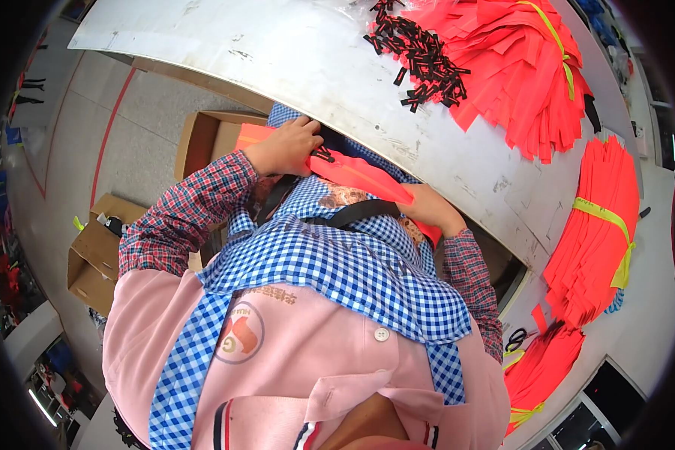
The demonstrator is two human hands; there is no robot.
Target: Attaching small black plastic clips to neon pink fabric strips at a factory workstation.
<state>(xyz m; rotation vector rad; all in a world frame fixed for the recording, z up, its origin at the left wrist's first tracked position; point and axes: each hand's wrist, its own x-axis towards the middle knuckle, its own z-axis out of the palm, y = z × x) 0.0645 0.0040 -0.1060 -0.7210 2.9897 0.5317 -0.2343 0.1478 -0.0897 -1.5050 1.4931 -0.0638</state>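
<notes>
The coral-red fabric strip (364,176) stretches between the person's two hands, above the lap and just off the near edge of the white table (277,52). The left hand (286,148) has its fingers bent and drawn together, gripping the strip beside a small black tab (322,154); the exact contact of the fingertips is hidden. The right hand (433,208) pinches the strip toward its other end, fingers close together, thumb out of sight. Both hands occupy the narrow gap between the table edge, which slants down to the right, and the blue-and-white checked apron (330,259). The right hand is close to that edge, while floor (146,124) opens out beyond the left forearm, past an open cardboard box (195,146) near the left hand and a second cardboard box (97,255) farther out. On the tabletop, a heap of black tabs (427,64) touches a fanned pile of coral-red strips (502,67) toward the far side, well apart from the hands. A tied bundle of strips (589,232) lies along the right, with black-handled scissors (515,340) near another bundle (544,371) below it.
</notes>
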